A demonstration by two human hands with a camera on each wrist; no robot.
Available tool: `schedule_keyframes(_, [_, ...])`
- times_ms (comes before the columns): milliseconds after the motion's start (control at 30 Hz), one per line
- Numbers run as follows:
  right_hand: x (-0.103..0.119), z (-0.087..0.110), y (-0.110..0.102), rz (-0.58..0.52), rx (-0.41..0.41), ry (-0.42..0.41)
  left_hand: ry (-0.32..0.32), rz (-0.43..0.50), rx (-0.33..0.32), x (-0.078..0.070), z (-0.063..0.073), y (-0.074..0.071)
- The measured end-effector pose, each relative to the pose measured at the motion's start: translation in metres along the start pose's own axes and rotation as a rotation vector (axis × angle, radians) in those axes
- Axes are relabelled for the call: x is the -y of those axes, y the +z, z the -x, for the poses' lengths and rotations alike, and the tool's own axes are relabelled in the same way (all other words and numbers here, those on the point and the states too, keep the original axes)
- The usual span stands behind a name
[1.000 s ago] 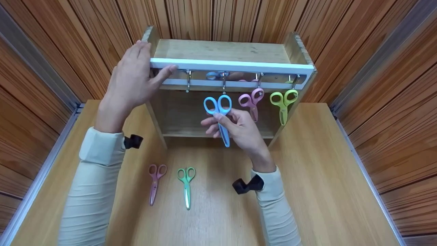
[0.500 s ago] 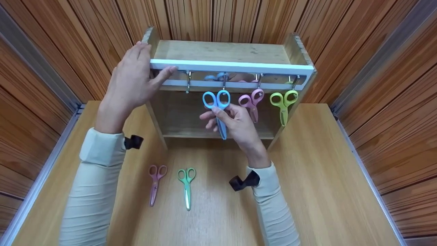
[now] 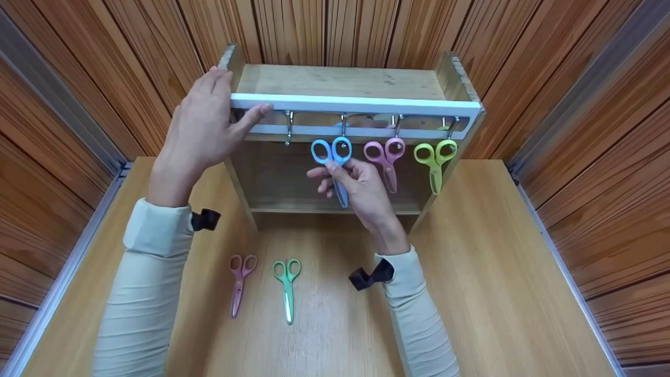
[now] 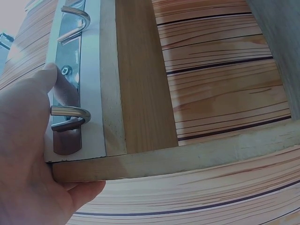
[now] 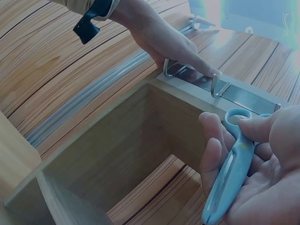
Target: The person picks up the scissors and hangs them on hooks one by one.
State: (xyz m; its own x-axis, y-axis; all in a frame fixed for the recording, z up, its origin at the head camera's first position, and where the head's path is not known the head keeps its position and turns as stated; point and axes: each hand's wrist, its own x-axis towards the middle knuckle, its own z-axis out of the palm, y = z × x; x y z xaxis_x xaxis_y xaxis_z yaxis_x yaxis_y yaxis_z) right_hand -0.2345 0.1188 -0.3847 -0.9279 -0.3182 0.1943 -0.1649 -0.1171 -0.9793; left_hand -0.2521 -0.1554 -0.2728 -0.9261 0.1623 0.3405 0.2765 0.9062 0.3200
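Note:
My right hand (image 3: 367,195) pinches blue scissors (image 3: 333,157) below the blades' pivot, loops up, in front of the second hook from the left. In the head view that hook's tip shows inside the right loop. My left hand (image 3: 199,123) grips the left end of a wooden shelf (image 3: 340,78), thumb on the front of its white hook rail (image 3: 361,106) and fingers round the side panel. Pink scissors (image 3: 388,163) and yellow-green scissors (image 3: 435,163) hang from the two right hooks. The leftmost hook (image 3: 289,128) holds nothing.
Dull pink scissors (image 3: 237,283) and green scissors (image 3: 287,285) lie on the wooden table (image 3: 502,293) in front of the shelf. Wood-plank walls (image 3: 591,131) stand behind and at both sides.
My right hand has raised the blue scissors slightly towards the second hook, bringing the right loop round its tip. The left hand keeps its hold on the shelf.

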Motion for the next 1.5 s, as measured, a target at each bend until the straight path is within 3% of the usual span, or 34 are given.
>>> schedule_keyframes(533, [-0.021, 0.008, -0.015, 0.035, -0.061, 0.008, -0.005, -0.028, 0.000, 0.000, 0.001, -0.001])
schedule_keyframes(833, [-0.044, 0.020, -0.026, -0.006, -0.102, 0.050, -0.022, 0.071, -0.020, -0.001, 0.003, 0.001])
schedule_keyframes(933, [-0.050, 0.025, -0.030, -0.008, -0.125, 0.076, -0.016, 0.091, -0.089, -0.005, 0.007, 0.002])
schedule_keyframes(1200, [-0.059, 0.048, -0.046, 0.065, -0.123, 0.135, 0.085, 0.061, -0.396, -0.025, 0.032, 0.005])
schedule_keyframes(1500, [-0.048, 0.082, -0.066, 0.300, -0.137, 0.210, 0.205, 0.010, -0.536, -0.033, 0.069, 0.007])
